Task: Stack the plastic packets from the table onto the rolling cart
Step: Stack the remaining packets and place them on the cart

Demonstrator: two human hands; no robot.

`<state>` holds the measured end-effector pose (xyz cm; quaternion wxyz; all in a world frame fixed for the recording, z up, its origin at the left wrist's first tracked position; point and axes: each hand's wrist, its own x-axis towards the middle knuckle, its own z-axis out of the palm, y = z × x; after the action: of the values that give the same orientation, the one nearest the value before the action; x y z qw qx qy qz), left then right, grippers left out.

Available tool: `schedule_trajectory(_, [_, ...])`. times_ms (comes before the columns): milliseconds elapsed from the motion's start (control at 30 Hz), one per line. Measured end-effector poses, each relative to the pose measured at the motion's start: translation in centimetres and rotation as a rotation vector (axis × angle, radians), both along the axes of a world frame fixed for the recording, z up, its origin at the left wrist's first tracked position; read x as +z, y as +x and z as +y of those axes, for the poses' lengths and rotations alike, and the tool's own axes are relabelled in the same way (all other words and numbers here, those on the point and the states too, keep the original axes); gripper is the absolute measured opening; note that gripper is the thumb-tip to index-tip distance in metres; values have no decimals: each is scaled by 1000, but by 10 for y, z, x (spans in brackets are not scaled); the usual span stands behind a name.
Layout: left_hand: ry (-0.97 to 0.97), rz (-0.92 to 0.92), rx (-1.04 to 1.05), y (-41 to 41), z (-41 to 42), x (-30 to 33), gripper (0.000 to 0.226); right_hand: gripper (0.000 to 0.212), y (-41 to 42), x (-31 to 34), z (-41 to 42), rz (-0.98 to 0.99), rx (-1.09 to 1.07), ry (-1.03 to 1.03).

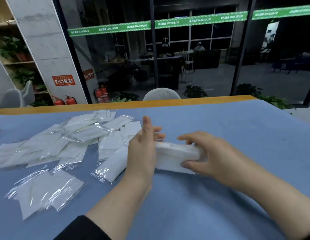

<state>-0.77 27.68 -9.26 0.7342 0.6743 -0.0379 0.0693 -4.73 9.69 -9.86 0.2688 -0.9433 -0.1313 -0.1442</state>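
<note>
A bundle of white plastic packets [175,154] stands on its edge on the blue table cover [220,125], just right of centre. My right hand [206,153] grips the bundle's right end, fingers over the top and thumb on the near face. My left hand [144,148] has its palm flat against the left end, fingers straight and pointing away from me. Several loose clear packets with white contents [64,142] lie scattered over the table's left half. No cart is in view.
The table's orange far edge [150,103] runs across the middle. Behind it are a grey chair back [162,94], dark glass doors, potted plants and red fire extinguishers [102,95]. A concrete pillar [47,49] rises at the left.
</note>
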Motion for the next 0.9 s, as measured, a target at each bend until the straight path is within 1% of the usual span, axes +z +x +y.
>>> schedule_trajectory(67, [126, 34, -11, 2, -3, -4, 45, 57, 2, -7, 2, 8, -9, 50])
schedule_trajectory(100, [141, 30, 10, 4, -3, -6, 39, 59, 2, -7, 1, 10, -31, 94])
schedule_trajectory(167, [106, 35, 13, 7, -3, -9, 36, 61, 0, -8, -2, 24, -65, 162])
schedule_trajectory(233, [99, 45, -43, 6, -5, -13, 31, 62, -1, -11, -1, 27, -43, 221])
schedule_trajectory(300, [113, 22, -75, 5, -9, -17, 21, 62, -1, -14, 5, 23, 9, 262])
schedule_trajectory(367, [101, 10, -64, 6, -9, -19, 12, 63, 0, -14, 8, 31, 31, 297])
schedule_trajectory(533, [98, 24, -74, 10, -7, -23, 9, 64, 0, -15, -6, 52, -37, 339])
schedule_trajectory(600, [91, 24, -108, 7, -10, -22, 9, 63, 1, -18, -2, 75, -22, 364])
schedule_trajectory(667, [126, -3, -125, 7, -13, -24, 7, 64, 1, -19, 7, 68, 16, 400])
schedule_trajectory(733, [123, -10, -81, 9, -13, -25, 5, 64, 1, -17, 7, 71, 37, 410])
schedule_trajectory(833, [115, 21, -73, 10, -12, -26, 6, 54, -3, -11, -7, 203, 15, 309])
schedule_trajectory(900, [186, 9, -114, 7, -14, -25, 11, 42, -6, -7, -12, 246, -4, 225])
